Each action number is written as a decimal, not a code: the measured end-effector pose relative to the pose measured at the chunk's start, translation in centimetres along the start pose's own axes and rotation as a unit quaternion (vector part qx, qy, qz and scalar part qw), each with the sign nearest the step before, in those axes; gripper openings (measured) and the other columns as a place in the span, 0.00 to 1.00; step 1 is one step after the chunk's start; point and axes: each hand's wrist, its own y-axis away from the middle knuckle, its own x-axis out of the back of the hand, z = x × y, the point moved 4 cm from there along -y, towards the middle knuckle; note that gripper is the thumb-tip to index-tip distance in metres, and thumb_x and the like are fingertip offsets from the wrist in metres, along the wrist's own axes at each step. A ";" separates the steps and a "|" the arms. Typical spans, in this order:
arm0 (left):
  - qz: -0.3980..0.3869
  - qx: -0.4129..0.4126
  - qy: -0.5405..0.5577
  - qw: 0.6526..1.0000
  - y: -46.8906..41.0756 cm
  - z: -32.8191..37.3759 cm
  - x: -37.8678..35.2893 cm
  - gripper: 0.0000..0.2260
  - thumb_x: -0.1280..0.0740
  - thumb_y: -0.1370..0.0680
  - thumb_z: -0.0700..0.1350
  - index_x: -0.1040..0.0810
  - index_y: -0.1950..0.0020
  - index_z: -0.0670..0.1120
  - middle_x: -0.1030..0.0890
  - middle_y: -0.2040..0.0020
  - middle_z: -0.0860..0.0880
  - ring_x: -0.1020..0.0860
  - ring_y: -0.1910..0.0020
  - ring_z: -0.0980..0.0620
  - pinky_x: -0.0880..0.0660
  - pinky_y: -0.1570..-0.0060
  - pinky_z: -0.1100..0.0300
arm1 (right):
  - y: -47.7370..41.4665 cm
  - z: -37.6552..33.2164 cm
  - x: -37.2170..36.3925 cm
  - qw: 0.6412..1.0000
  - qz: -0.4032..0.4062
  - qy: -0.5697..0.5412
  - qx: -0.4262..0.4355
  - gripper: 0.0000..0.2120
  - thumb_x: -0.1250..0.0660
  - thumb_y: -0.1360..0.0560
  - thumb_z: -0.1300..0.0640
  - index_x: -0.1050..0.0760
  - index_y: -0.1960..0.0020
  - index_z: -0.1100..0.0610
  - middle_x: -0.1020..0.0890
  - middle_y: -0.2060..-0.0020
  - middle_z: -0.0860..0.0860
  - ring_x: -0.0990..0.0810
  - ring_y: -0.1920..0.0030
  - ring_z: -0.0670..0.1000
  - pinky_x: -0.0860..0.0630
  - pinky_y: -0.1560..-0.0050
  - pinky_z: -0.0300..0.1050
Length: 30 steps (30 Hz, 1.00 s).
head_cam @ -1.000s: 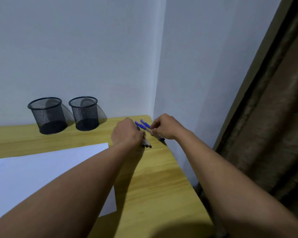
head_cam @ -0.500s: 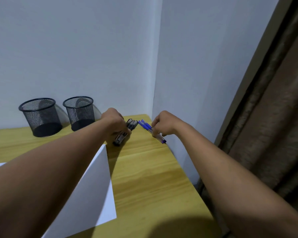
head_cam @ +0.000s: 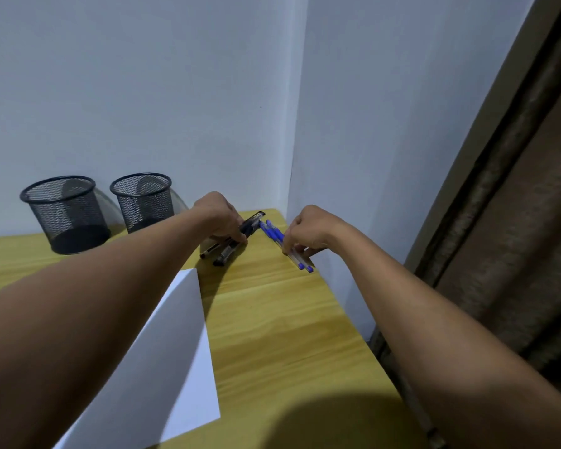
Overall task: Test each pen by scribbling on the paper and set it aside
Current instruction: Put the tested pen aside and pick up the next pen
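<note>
Near the table's far right corner, my left hand (head_cam: pixel 221 218) is closed over a bunch of black pens (head_cam: pixel 251 225) whose tips rest on the wood. My right hand (head_cam: pixel 308 231) grips a bunch of blue-capped pens (head_cam: pixel 274 233) by their clear barrels, close to the right wall. The two bunches lie side by side, nearly touching at their cap ends. A white sheet of paper (head_cam: pixel 182 351) lies on the table nearer to me, partly hidden under my left forearm.
Two black mesh pen cups (head_cam: pixel 67 215) (head_cam: pixel 144 202) stand against the back wall at the left. The wooden table (head_cam: pixel 289 335) ends at the right beside a wall and a brown curtain (head_cam: pixel 515 254).
My left hand moved left and away from my right, carrying the black pens apart from the blue ones and lowering them to the table. My right hand stayed near the corner.
</note>
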 end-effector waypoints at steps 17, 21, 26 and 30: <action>-0.103 0.091 0.035 0.990 -2.3 -0.7 -1.6 0.18 0.28 0.24 0.42 0.23 0.36 0.38 0.19 0.42 0.44 0.24 0.48 0.50 0.26 0.36 0.60 | -0.1 -1.0 0.1 0.998 -0.002 -0.004 -0.059 0.08 0.24 0.30 0.69 0.23 0.58 0.64 0.17 0.60 0.58 0.18 0.67 0.51 0.18 0.67 0.41; -0.107 0.066 0.045 0.991 -2.4 -0.4 -1.9 0.19 0.25 0.26 0.41 0.22 0.36 0.38 0.19 0.38 0.41 0.21 0.48 0.48 0.25 0.35 0.54 | 0.1 -0.8 0.5 0.997 0.001 -0.028 -0.065 0.07 0.24 0.30 0.69 0.22 0.57 0.66 0.16 0.58 0.60 0.17 0.67 0.52 0.16 0.66 0.42; -0.087 0.016 0.021 0.996 -2.2 0.1 -1.9 0.19 0.21 0.31 0.42 0.18 0.43 0.37 0.15 0.48 0.39 0.15 0.51 0.45 0.20 0.43 0.51 | 0.5 0.0 0.6 0.995 0.015 -0.076 -0.065 0.10 0.25 0.30 0.70 0.19 0.50 0.70 0.15 0.59 0.61 0.15 0.64 0.55 0.14 0.55 0.49; -0.070 -0.019 0.010 0.997 -1.6 0.5 -1.5 0.17 0.20 0.33 0.40 0.17 0.47 0.37 0.14 0.53 0.40 0.15 0.53 0.43 0.19 0.46 0.48 | 1.0 0.7 0.4 0.988 0.011 -0.137 -0.074 0.11 0.26 0.29 0.71 0.19 0.48 0.71 0.14 0.55 0.63 0.14 0.63 0.55 0.14 0.58 0.47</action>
